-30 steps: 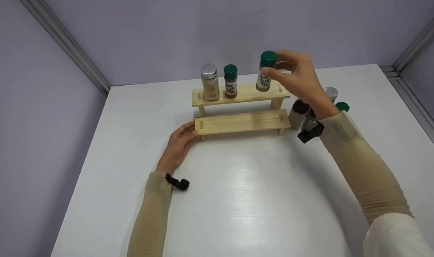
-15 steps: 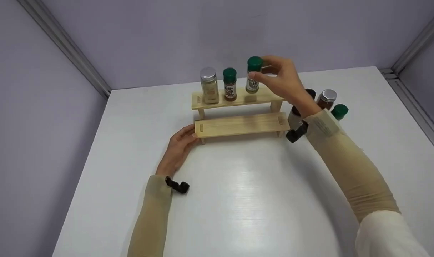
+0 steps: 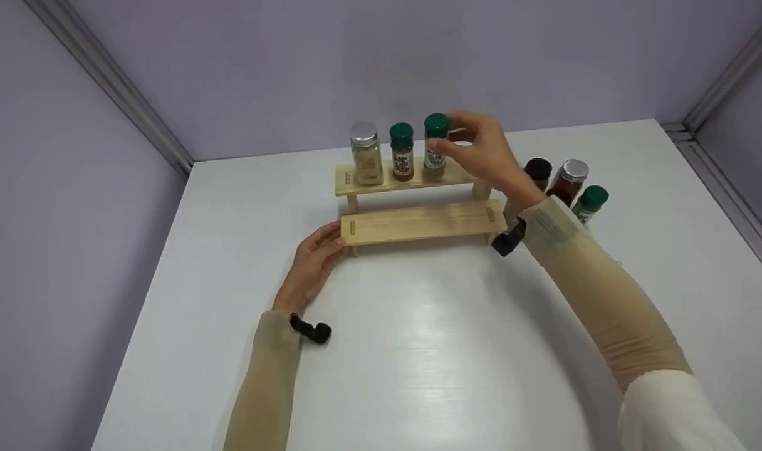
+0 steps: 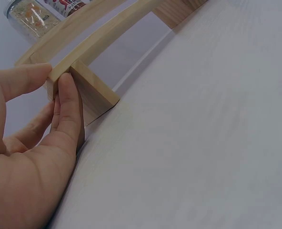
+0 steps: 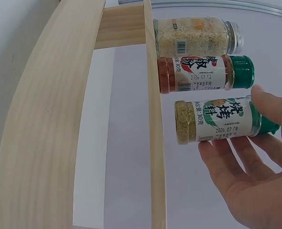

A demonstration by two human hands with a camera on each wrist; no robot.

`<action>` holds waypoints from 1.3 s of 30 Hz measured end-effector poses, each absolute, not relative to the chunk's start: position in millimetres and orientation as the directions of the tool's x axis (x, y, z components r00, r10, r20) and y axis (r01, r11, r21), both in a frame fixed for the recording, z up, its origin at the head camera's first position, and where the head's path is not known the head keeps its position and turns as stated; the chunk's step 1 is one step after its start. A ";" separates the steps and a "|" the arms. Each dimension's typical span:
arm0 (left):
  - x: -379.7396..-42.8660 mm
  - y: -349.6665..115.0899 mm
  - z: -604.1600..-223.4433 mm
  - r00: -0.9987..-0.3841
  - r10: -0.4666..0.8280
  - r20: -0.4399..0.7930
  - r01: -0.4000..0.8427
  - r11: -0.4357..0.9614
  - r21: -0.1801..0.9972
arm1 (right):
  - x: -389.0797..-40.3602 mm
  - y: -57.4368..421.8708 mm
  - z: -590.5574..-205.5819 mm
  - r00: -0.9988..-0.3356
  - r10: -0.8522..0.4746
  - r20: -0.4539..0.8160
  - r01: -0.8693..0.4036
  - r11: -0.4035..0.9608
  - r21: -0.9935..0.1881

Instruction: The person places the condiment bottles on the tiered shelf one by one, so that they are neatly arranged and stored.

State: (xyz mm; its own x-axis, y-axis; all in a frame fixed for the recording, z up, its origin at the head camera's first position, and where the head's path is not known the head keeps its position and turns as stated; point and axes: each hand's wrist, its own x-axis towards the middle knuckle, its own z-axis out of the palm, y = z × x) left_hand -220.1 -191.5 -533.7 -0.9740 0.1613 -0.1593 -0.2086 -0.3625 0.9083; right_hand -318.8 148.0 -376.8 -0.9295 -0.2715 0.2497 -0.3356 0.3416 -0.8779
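Observation:
My right hand (image 3: 479, 150) grips a green-capped spice jar (image 5: 222, 120) between thumb and fingers. In the right wrist view a narrow gap parts its base from the upper shelf (image 5: 155, 157) of a two-step wooden rack. A red-brown spice jar (image 3: 403, 160) with a green cap stands beside it on that shelf. Left of that is a larger glass jar (image 3: 368, 160) with a silver cap and pale grains. My left hand (image 3: 312, 263) pinches the left end of the lower shelf (image 3: 422, 224); in the left wrist view its fingers lie against the end board and leg (image 4: 94, 93).
Right of the rack, on the white table (image 3: 381, 351), stand a black-capped jar (image 3: 537, 169), a silver-capped jar with dark red contents (image 3: 569, 178) and a green-capped jar (image 3: 591, 202). The right forearm partly hides this group. A pale wall (image 3: 393, 69) rises behind the table.
My right hand has carried the green-capped jar leftward and lower, closer to the red-brown jar. More of the jars at the right now shows. My left hand keeps its place on the rack.

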 end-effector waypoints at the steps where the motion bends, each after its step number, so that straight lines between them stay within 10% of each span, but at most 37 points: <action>1: -219.8 -191.2 -534.0 -0.974 0.162 -0.158 -0.208 -0.364 0.908 | -318.6 148.1 -378.1 -0.930 -0.272 0.247 -0.333 0.343 -0.878; 39: -216.8 -195.1 -538.6 -0.976 0.151 -0.156 -0.202 -0.369 0.907 | -314.5 145.4 -379.6 -0.942 -0.281 0.186 -0.280 0.346 -0.896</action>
